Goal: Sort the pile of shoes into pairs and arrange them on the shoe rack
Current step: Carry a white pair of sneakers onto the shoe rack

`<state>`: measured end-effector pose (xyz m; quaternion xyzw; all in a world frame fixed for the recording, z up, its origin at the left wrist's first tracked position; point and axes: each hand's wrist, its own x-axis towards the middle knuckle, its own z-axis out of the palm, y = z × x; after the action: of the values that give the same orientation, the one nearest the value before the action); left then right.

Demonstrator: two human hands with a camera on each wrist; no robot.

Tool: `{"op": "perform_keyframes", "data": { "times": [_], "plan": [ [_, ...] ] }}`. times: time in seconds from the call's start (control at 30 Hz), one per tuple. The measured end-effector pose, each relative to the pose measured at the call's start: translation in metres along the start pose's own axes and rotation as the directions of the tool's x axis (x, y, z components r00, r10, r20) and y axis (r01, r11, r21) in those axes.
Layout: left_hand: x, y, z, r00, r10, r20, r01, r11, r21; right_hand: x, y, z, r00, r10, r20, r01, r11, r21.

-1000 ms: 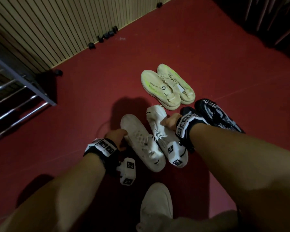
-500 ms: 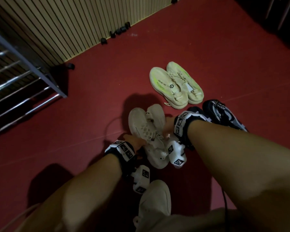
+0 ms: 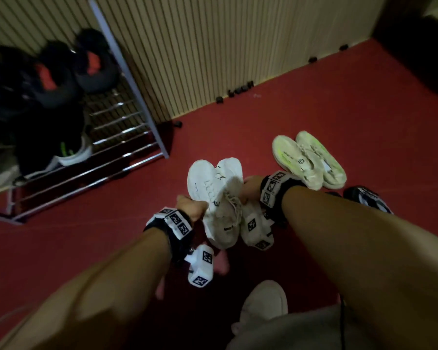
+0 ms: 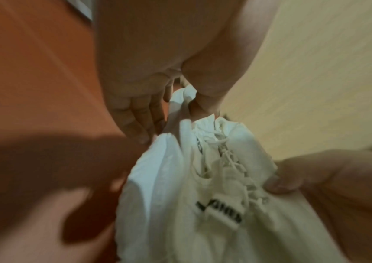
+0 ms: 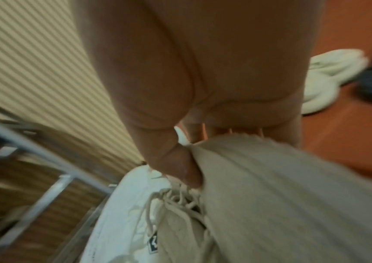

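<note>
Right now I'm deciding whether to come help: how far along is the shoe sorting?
Partly done. Several dark shoes already sit on the shoe rack. In hand: the left hand and right hand hold the white pair together, off the floor. Left: the cream and lime pair and the black patterned shoes, both on the red floor.

Bare forearms, no sleeves. Each wrist wears a black band [image 3: 173, 224] carrying white blocks printed with black square markers; a white marker-covered camera block [image 3: 202, 266] hangs beneath. Grey trousers [image 3: 301, 332] and a white shoe [image 3: 266, 301] below.
</note>
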<state>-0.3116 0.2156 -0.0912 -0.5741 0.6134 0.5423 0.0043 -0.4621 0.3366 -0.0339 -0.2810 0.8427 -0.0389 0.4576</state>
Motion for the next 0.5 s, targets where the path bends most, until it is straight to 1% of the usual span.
{"op": "perform_keyframes", "data": {
  "times": [0.07, 0.13, 0.23, 0.3, 0.33, 0.4, 0.5],
  "plan": [
    [0.019, -0.005, -0.035, 1.000, 0.011, 0.002, -0.010, 0.999, -0.050, -0.019, -0.031, -0.008, 0.999, -0.045, -0.023, 0.046, 0.998, 0.047],
    [-0.011, 0.012, -0.075, 0.999, 0.031, 0.023, -0.029, 0.997, -0.077, -0.041, -0.068, -0.013, 0.995, -0.084, -0.057, 0.088, 0.993, 0.074],
    [-0.053, 0.031, -0.130, 0.995, 0.100, 0.006, -0.098, 0.987, -0.129, -0.066, -0.110, -0.014, 0.989, -0.108, -0.101, 0.117, 0.990, 0.084],
    [-0.067, 0.033, -0.159, 0.988, 0.147, -0.034, -0.151, 0.974, -0.171, -0.077, -0.137, -0.014, 0.986, -0.131, -0.099, 0.145, 0.979, 0.143],
    [-0.070, 0.033, -0.171, 0.984, 0.174, -0.031, -0.177, 0.965, -0.193, -0.081, -0.149, -0.015, 0.984, -0.135, -0.112, 0.152, 0.975, 0.162],
    [-0.078, 0.033, -0.196, 0.983, 0.182, -0.002, -0.178, 0.958, -0.225, -0.096, -0.174, -0.015, 0.980, -0.132, -0.152, 0.157, 0.974, 0.163],
    [-0.091, 0.030, -0.230, 0.991, 0.130, 0.022, -0.120, 0.959, -0.256, -0.128, -0.207, -0.011, 0.971, -0.123, -0.205, 0.150, 0.982, 0.118]
  ]
}}
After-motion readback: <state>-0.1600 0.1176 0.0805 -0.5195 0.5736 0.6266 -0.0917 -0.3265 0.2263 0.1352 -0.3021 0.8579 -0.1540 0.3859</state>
